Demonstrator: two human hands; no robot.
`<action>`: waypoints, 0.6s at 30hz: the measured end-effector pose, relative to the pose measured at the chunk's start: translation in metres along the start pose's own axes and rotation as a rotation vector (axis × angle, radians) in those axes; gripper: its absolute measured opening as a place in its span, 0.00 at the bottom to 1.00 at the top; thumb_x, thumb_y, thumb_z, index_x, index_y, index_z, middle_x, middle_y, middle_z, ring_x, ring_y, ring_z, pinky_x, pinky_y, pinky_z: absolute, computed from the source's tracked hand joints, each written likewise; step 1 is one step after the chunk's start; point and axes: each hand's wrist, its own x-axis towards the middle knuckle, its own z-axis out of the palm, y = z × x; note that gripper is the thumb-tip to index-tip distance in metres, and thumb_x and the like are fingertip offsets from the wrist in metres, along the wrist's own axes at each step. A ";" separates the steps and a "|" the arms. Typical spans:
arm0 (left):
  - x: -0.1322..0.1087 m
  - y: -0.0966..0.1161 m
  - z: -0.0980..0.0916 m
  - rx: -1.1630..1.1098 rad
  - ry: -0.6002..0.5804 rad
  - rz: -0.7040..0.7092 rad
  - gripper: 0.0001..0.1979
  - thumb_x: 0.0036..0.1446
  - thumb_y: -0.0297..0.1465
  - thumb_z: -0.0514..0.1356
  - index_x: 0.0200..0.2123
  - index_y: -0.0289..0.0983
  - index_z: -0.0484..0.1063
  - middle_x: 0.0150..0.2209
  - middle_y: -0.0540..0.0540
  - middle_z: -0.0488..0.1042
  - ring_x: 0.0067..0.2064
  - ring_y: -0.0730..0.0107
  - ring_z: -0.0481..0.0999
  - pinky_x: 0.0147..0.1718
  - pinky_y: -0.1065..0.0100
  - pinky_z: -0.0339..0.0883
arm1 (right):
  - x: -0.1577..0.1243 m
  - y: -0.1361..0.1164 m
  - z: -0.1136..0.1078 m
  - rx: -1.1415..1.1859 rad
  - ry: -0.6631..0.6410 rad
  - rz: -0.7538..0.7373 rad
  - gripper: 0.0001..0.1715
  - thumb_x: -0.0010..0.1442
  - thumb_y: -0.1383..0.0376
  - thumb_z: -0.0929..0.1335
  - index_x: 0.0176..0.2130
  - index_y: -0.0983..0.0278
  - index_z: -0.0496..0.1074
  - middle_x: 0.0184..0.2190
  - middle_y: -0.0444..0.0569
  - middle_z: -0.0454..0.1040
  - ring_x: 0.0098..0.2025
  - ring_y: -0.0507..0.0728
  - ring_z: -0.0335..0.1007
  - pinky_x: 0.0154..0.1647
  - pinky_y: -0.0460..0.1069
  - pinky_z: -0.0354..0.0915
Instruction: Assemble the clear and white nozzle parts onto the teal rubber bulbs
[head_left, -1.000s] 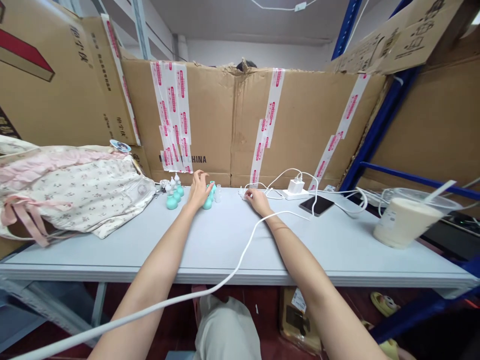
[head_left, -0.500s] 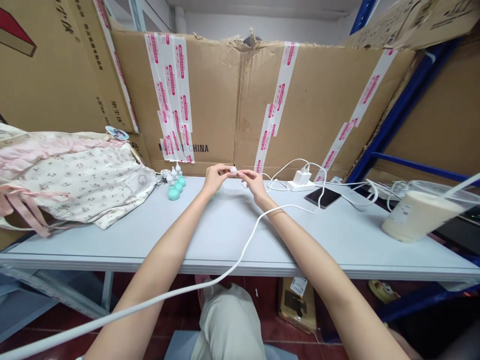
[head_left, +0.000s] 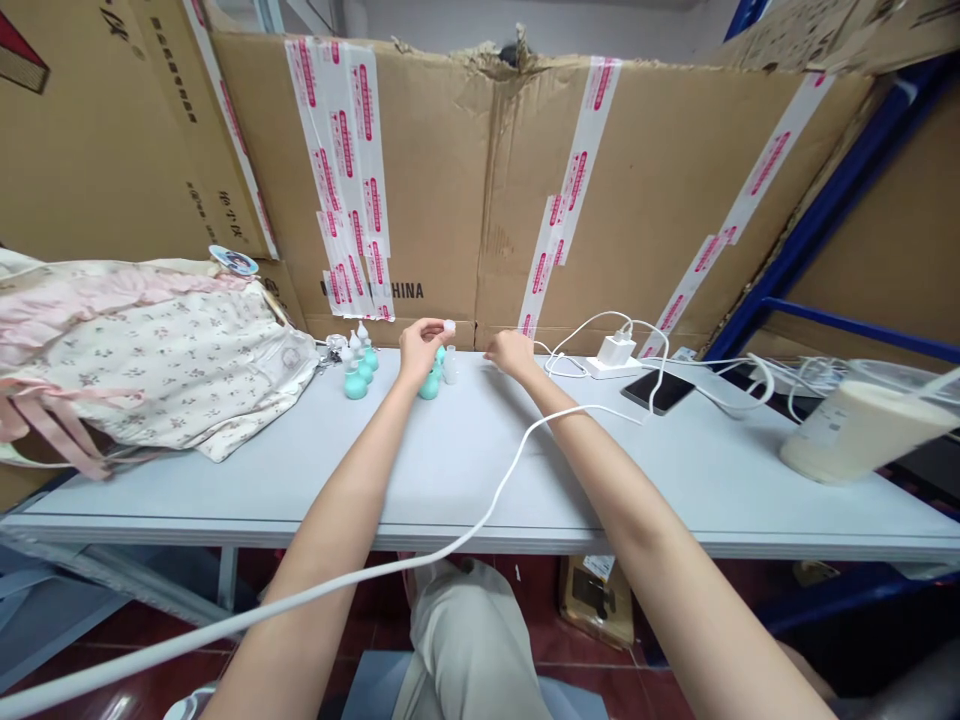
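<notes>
- Holding a small whitish piece (head_left: 449,326) up near the far side of the table (head_left: 480,470) — clamped between thumb and fingertips of the left hand (head_left: 418,347), right above a clear vial (head_left: 451,368) in this view.
- Just below that same hand, on to the teal bottles (head_left: 429,387), standing beside the clear vial and partly covered by the fingers.
- Across to the right hand (head_left: 513,352), near the cardboard panel (head_left: 427,200): fingers curled in together, too hidden to tell whether closed on anything.
- Out left of the left hand, to a small cluster of squat teal bottles with white pointed tops (head_left: 355,385), standing close together by the bag.
- Further left again, into the floral bag (head_left: 165,350), pale with pink ruffle and ribbon, slumped on the table with a round badge (head_left: 234,260) at its top.
- Swinging right past the right hand — to a white charger (head_left: 616,348) plugged into a white power strip (head_left: 611,368), then a dark phone (head_left: 658,392) lying flat in front.
- Far right, to a lidded cup (head_left: 862,430) of pale drink, near the blue frame post (head_left: 825,200).
- Nearest of all, along a white cable (head_left: 420,560), crossing in front of both forearms.
</notes>
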 end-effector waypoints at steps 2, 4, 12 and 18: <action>0.003 -0.004 -0.005 -0.003 0.021 -0.013 0.11 0.42 0.31 0.65 0.31 0.33 0.74 0.31 0.44 0.77 0.34 0.69 0.75 0.38 0.67 0.68 | 0.011 -0.007 0.005 -0.136 -0.036 -0.015 0.11 0.51 0.67 0.72 0.38 0.67 0.78 0.41 0.61 0.76 0.48 0.64 0.68 0.42 0.52 0.62; 0.005 -0.007 -0.009 -0.010 0.034 -0.019 0.11 0.42 0.32 0.65 0.31 0.34 0.73 0.30 0.45 0.77 0.34 0.70 0.75 0.38 0.68 0.68 | 0.017 -0.014 0.010 -0.203 -0.045 -0.025 0.13 0.50 0.72 0.70 0.39 0.70 0.77 0.41 0.65 0.75 0.49 0.66 0.67 0.43 0.53 0.62; 0.008 -0.008 -0.010 -0.014 0.057 -0.024 0.09 0.43 0.32 0.65 0.30 0.35 0.72 0.29 0.47 0.76 0.31 0.71 0.75 0.35 0.68 0.68 | 0.017 -0.016 0.025 -0.255 -0.011 -0.060 0.15 0.52 0.77 0.65 0.39 0.70 0.78 0.39 0.64 0.76 0.48 0.66 0.67 0.50 0.59 0.55; 0.006 -0.006 -0.012 0.100 0.017 0.004 0.07 0.43 0.30 0.65 0.29 0.35 0.73 0.29 0.48 0.77 0.31 0.72 0.74 0.34 0.69 0.66 | 0.022 -0.013 0.017 -0.179 -0.011 -0.053 0.09 0.50 0.72 0.69 0.33 0.68 0.78 0.37 0.61 0.77 0.47 0.65 0.67 0.50 0.58 0.56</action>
